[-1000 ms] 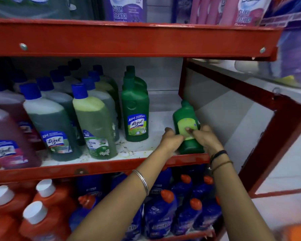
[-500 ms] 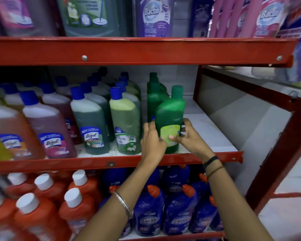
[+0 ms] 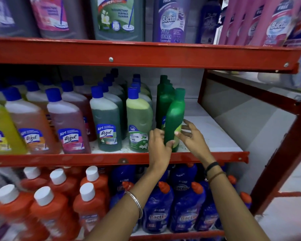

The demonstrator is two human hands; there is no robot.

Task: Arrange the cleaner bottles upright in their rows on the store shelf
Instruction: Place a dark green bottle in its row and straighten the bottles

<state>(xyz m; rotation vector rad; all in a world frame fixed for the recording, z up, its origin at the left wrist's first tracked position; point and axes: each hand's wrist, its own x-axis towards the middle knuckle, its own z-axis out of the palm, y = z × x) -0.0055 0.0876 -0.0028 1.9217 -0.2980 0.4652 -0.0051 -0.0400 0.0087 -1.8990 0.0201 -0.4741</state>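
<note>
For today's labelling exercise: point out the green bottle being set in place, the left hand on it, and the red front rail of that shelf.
Green bottle [image 3: 175, 117]: head view, on its bare body above the label.
Left hand [image 3: 159, 145]: head view, on the back of the hand.
Red front rail [image 3: 59, 159]: head view, on its front face.

This was a shop aisle. Red metal shelving [image 3: 146, 53] carried many identical cleaner bottles [image 3: 106, 119] in front-to-back rows, grouped by colour and brand, with orange bottles [image 3: 49, 211] and blue bottles [image 3: 156, 211] stocked on the tier below.
</note>
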